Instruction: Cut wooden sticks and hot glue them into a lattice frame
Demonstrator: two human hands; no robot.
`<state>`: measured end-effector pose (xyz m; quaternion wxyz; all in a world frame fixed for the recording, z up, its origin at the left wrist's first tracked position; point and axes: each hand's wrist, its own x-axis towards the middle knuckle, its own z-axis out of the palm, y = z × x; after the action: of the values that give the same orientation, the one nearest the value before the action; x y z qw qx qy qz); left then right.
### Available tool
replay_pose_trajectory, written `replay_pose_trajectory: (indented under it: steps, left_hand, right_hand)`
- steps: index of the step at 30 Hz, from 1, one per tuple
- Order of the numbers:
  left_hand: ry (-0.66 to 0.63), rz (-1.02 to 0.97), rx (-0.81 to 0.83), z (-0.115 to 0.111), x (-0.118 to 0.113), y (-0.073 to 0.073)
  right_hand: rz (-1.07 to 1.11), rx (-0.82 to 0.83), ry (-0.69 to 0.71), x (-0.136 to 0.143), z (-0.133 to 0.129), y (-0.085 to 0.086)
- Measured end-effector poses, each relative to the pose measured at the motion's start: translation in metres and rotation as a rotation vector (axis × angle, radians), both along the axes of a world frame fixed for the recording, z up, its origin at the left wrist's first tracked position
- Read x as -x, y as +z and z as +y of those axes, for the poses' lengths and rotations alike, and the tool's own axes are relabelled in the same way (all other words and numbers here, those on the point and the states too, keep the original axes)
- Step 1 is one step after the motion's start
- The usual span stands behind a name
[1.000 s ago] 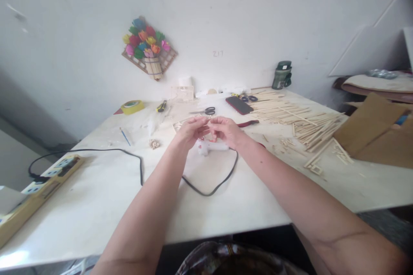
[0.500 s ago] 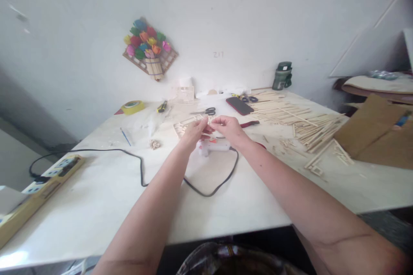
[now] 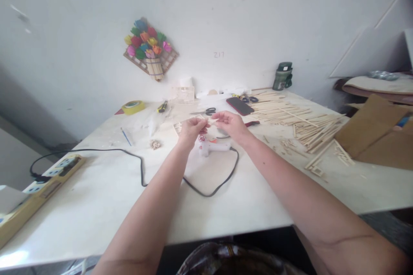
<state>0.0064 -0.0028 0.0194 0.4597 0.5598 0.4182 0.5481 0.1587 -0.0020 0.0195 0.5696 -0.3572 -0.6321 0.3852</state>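
Observation:
My left hand (image 3: 192, 129) is closed in a pinch over the middle of the table, with a small pale wooden piece (image 3: 211, 123) at its fingertips. Close to its right, the fingers of my right hand (image 3: 231, 124) are also pinched together near that piece; what they hold is too small to make out. Just below both hands lies a white glue gun (image 3: 217, 145) with an orange trigger and a black cord. Partly hidden behind my left hand is a pale stick frame (image 3: 177, 128). Scissors (image 3: 208, 111) with dark handles rest beyond the fingers, and red-handled pliers (image 3: 252, 123) lie beside my right hand.
Thin wooden sticks (image 3: 284, 114) spread over the right side, near a cardboard piece (image 3: 380, 137). A phone (image 3: 239, 105) and a dark green bottle (image 3: 282, 76) are at the back. Yellow tape (image 3: 133, 107) and a power strip (image 3: 48, 187) are on the left.
My hands have drawn slightly apart, the right one shifting a little up and to the right. More of the glue gun shows beneath them.

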Motion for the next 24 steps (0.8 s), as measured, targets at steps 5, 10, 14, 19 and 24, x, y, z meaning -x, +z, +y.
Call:
replay_pose_trajectory:
  steps: [5, 10, 14, 19, 24]
  left_hand:
    - [0.062, -0.126, 0.022, 0.004, 0.008, 0.000]
    - [0.041, -0.057, 0.033, 0.002, 0.004, -0.001]
    - [-0.036, 0.087, 0.033, -0.001, -0.003, -0.003]
    - [-0.083, 0.187, 0.009, 0.000, -0.006, -0.007]
    - [-0.180, 0.083, 0.053, -0.004, -0.009, -0.007]
  right_hand:
    - [-0.029, -0.146, -0.407, -0.019, 0.009, 0.002]
    - [-0.184, -0.204, -0.360, -0.019, 0.003, 0.007]
    - [-0.234, -0.201, -0.149, -0.005, -0.005, 0.006]
    - [-0.074, -0.053, -0.030, 0.007, -0.007, -0.003]
    - [-0.048, -0.085, -0.034, 0.012, -0.007, -0.008]
